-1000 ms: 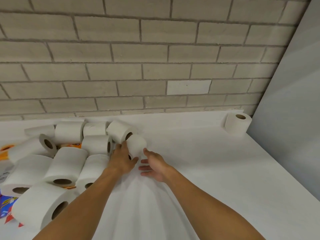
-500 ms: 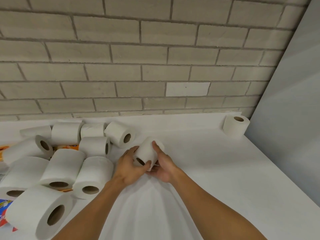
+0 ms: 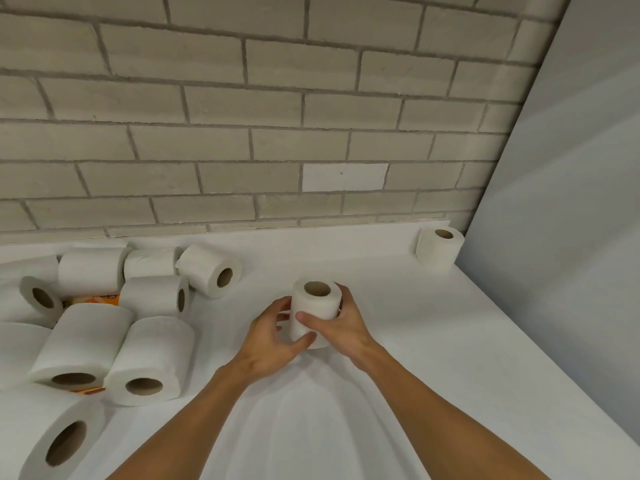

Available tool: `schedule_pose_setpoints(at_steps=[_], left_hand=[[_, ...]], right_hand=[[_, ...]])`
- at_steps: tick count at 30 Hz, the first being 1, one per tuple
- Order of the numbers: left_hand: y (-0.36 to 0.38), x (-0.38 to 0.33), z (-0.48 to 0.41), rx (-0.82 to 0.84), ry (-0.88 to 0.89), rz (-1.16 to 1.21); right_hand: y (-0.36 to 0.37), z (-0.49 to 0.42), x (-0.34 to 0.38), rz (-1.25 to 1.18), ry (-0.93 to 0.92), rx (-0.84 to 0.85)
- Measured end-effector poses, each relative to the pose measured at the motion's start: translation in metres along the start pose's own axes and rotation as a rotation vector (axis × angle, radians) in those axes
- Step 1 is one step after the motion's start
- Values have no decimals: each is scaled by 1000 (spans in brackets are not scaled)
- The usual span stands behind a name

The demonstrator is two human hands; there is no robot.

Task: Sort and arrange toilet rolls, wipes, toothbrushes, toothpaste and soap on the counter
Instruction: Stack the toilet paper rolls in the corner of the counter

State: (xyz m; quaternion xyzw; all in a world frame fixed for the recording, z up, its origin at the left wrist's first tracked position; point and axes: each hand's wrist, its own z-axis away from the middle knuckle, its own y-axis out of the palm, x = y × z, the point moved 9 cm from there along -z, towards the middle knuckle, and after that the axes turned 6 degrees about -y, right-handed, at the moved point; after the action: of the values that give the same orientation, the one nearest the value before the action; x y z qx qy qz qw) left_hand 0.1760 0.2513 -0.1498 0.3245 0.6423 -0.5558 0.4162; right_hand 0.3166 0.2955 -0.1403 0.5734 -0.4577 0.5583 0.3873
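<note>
A white toilet roll (image 3: 316, 304) stands upright in the middle of the white counter (image 3: 433, 341), its brown core facing up. My right hand (image 3: 341, 325) grips it from the right, thumb across its front. My left hand (image 3: 272, 336) curls round its left side and lower edge. A heap of several white toilet rolls (image 3: 114, 327) lies on its sides at the left. One more toilet roll (image 3: 439, 249) stands upright in the far right corner.
A brick wall (image 3: 277, 133) runs along the back of the counter and a grey panel (image 3: 571, 202) closes the right side. Orange packaging (image 3: 104, 299) shows between the heaped rolls. The counter's right edge runs diagonally toward the lower right.
My hands took one roll from the heap's right edge, carried it rightward and turned it from tilted to upright. The view has shifted slightly to the right.
</note>
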Motion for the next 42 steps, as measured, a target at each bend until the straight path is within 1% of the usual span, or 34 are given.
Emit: schedule_pose_setpoints(at_steps=[4,11,18,23,27,31,35,42], left_hand=[[26,-8,1,66,31,-9],[78,-13,3,207,36,-10],[113,-33,6,250,90,-12],[139,-44,7,278,107,-49],[161,-43,-1,293,126,-195],[179,-41,-11,255,170,-443],[198,-38,-19,270,143,-655],[222,-49,-39,280,130,-764]], right_hand=[[-24,14,-11,27,-34,-25],[-65,37,-31,69,-55,-122],[-101,46,-30,136,-161,-267],[-129,48,-37,214,-152,-373],[-155,43,-48,271,-106,-418],[-179,40,-47,314,-111,-446],[-202,37,-46,293,-100,-468],[-247,17,-47,293,-72,-506]])
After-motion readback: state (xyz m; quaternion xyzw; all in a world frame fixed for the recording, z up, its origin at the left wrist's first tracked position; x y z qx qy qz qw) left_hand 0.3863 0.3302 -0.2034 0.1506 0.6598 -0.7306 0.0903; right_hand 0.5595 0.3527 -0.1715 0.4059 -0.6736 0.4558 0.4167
